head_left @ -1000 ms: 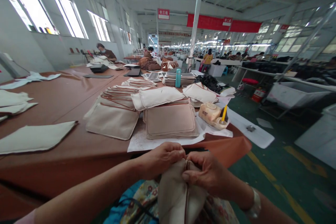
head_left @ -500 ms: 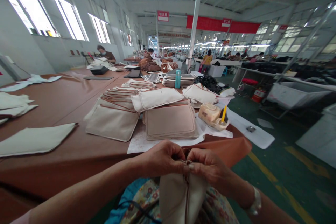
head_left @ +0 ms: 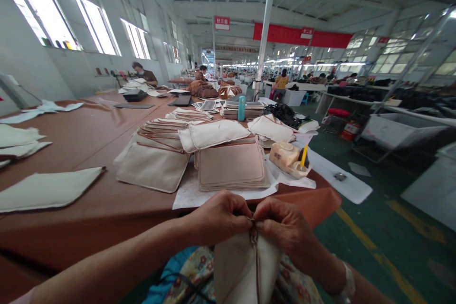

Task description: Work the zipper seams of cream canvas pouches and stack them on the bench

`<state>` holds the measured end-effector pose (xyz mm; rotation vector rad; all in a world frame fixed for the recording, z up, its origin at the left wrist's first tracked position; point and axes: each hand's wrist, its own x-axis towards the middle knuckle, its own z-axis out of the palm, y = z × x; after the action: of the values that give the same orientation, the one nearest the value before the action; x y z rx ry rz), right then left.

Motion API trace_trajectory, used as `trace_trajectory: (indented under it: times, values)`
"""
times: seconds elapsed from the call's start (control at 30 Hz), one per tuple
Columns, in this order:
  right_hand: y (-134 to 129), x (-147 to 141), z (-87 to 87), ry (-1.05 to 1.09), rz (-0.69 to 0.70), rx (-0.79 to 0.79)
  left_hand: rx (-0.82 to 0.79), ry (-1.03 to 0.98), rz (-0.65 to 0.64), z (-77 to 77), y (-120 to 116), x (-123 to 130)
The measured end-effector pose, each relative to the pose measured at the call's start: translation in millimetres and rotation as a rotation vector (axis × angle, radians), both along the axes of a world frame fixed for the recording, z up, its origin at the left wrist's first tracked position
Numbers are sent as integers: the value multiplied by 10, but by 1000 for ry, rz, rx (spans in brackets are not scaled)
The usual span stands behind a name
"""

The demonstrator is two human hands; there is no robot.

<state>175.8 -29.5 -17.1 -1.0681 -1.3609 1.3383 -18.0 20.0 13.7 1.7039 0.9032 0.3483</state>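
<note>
Beige canvas pouch (head_left: 245,270) hangs at your 6 o'clock, its brown-piped top edge pinched tight by your left hand (head_left: 219,216) and right hand (head_left: 285,228); keep both pinches level and snug. Stacked canvas pouches (head_left: 231,164) wait at 12 o'clock on the brown bench (head_left: 71,218).

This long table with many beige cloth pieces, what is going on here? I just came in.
A person at the brown-covered table is pinching the top edge of a beige fabric pouch with brown piping, using their left hand and right hand. Just ahead, a stack of similar beige pieces lies on white paper. Farther along the table, another person sits at work.
</note>
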Motion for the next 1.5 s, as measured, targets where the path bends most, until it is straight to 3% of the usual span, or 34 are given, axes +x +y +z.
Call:
trace_trajectory:
  times: [0.27,0.37,0.57,0.63,0.8,0.97,1.13,1.2,1.3,1.4,1.5]
  values:
    - [-106,67,35,16,155,253,-389,-261,28,87,-62,-35]
    - [-106,78,50,-8,178,419,-375,-240,17,91,-59,-34]
    - [-86,107,20,-156,157,623,-299,-137,-124,109,-13,-37]
    - [-99,129,13,-160,169,585,-220,-121,-171,138,-8,-43]
    - [-110,214,49,-15,253,204,34,-70,-244,209,-20,-76]
    - [-16,227,230,-155,269,227,152,-53,-293,246,-5,-103]
    - [56,196,295,-90,420,99,118,-133,-323,279,6,-116]
    - [47,184,280,-46,459,115,74,-177,-309,274,-2,-119]
    - [3,178,239,39,454,156,-47,-223,-265,240,-14,-128]
    - [-32,198,193,116,472,102,-140,-226,-248,203,-11,-144]
    - [-17,243,197,149,569,13,-97,-181,-277,199,6,-152]
